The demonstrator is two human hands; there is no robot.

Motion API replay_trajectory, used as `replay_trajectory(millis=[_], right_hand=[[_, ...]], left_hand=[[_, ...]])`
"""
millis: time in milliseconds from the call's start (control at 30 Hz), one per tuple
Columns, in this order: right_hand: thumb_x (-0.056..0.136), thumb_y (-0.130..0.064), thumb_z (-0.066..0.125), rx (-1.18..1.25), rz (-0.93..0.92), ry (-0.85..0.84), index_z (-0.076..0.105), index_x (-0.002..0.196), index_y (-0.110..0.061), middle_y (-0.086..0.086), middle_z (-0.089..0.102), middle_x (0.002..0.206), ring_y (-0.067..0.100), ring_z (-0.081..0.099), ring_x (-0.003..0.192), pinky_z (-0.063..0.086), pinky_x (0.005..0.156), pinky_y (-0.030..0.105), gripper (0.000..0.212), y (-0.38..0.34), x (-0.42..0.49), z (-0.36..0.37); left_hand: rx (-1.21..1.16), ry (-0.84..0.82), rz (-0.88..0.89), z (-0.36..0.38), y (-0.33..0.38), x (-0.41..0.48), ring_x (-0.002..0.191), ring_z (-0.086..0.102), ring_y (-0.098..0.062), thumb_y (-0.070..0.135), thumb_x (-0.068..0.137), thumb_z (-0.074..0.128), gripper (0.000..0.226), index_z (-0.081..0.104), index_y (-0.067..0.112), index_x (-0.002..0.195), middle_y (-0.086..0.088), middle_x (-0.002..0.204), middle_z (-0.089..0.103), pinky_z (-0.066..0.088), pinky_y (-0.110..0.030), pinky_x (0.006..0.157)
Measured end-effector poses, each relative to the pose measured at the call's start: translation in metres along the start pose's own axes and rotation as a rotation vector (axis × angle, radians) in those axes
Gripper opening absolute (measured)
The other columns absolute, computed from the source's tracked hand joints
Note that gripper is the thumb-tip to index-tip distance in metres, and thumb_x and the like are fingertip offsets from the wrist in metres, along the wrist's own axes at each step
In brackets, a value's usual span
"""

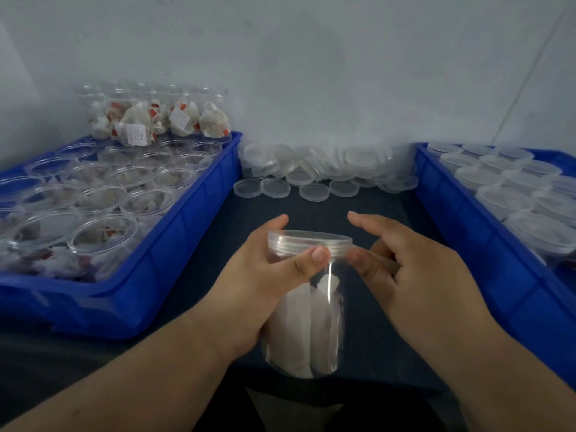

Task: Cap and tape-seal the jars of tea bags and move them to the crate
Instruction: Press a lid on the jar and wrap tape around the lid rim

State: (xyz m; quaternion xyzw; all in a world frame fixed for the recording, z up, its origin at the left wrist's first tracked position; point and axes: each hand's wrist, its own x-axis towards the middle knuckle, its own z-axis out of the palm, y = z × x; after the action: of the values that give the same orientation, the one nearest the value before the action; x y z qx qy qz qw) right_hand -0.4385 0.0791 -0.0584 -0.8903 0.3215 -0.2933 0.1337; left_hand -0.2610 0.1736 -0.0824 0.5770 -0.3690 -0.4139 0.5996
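- Jar (308,322) of tea bags, lid (310,240) on, held above the near edge of the dark worktop (358,207).
- Left hand (265,275): grip clamped round the jar's neck, thumb on the lid seam.
- Right hand (414,263): thumb at the seam, fingers curled. Cannot tell whether this grip holds a clear tape strip.
- Judgement: sealing step. Keep the left grip firm, turn the jar steadily, and press tape flat across lid edge and neck, without wrinkles.
- Left edge: blue crate (174,244) of open jars.
- Right edge: second blue crate (452,207) of capped jars.
- Far edge: loose lids (327,173) heaped against a pale wall (311,73).
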Motion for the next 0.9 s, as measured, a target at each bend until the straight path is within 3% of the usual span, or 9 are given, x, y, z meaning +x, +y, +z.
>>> replay_trajectory(millis=[133,233,333,467,567,767,900], right_hand=[[0.081,-0.074,0.039,0.082,-0.011,-0.025,0.036,0.137,-0.052,-0.024,0.056,0.078,-0.007,0.055,0.083,0.040,0.062,0.014,0.061,0.000,0.001,-0.001],[0.079,-0.073,0.043,0.151,-0.039,-0.072,0.034,0.134,-0.060,-0.028,0.062,0.086,-0.006,0.060,0.079,0.045,0.059,0.012,0.056,0.001,0.005,-0.009],[0.079,-0.066,0.046,0.245,-0.055,-0.167,0.038,0.129,-0.064,-0.026,0.068,0.081,-0.003,0.062,0.071,0.042,0.064,0.004,0.051,0.006,0.012,-0.023],[0.083,-0.060,0.050,0.271,-0.104,-0.200,0.039,0.133,-0.061,-0.021,0.071,0.081,0.003,0.059,0.062,0.043,0.054,0.008,0.052,0.016,0.016,-0.038],[0.079,-0.060,0.056,0.314,-0.099,-0.191,0.042,0.131,-0.061,-0.015,0.072,0.081,0.006,0.061,0.063,0.045,0.055,0.010,0.054,0.021,0.016,-0.039],[0.069,-0.066,0.061,0.348,-0.035,-0.100,0.049,0.122,-0.063,-0.014,0.070,0.080,0.002,0.064,0.071,0.046,0.068,0.007,0.055,0.022,0.013,-0.023],[0.074,-0.071,0.055,0.307,-0.031,-0.035,0.050,0.123,-0.061,-0.021,0.066,0.085,-0.003,0.063,0.079,0.042,0.073,0.004,0.050,0.017,0.009,-0.014]], left_hand=[[0.163,0.059,0.064,0.001,-0.001,0.001,0.123,0.056,0.001,0.086,0.021,0.084,0.139,0.033,0.056,0.147,0.025,0.136,0.053,0.048,-0.026,0.097],[0.217,0.111,0.092,0.000,-0.002,0.004,0.123,0.057,-0.001,0.092,0.026,0.078,0.126,0.041,0.057,0.141,0.025,0.135,0.054,0.049,-0.032,0.103],[0.115,0.116,0.080,-0.003,0.001,0.003,0.110,0.068,-0.003,0.089,0.023,0.080,0.119,0.052,0.052,0.132,0.016,0.128,0.063,0.054,-0.035,0.096],[-0.014,0.037,0.028,-0.003,0.002,0.002,0.097,0.075,-0.010,0.067,0.043,0.083,0.102,0.053,0.037,0.136,0.012,0.104,0.077,0.057,-0.039,0.086],[-0.082,-0.020,0.012,-0.002,0.003,0.000,0.097,0.076,-0.020,0.058,0.052,0.079,0.092,0.051,0.031,0.136,0.001,0.101,0.079,0.057,-0.040,0.083],[-0.140,-0.084,0.014,0.001,0.007,-0.003,0.099,0.075,-0.027,0.067,0.029,0.095,0.120,0.054,0.028,0.135,-0.011,0.111,0.076,0.061,-0.031,0.073],[-0.138,-0.131,0.012,-0.002,0.010,-0.004,0.100,0.075,-0.027,0.068,0.027,0.094,0.122,0.055,0.021,0.133,-0.011,0.113,0.075,0.061,-0.031,0.073]])
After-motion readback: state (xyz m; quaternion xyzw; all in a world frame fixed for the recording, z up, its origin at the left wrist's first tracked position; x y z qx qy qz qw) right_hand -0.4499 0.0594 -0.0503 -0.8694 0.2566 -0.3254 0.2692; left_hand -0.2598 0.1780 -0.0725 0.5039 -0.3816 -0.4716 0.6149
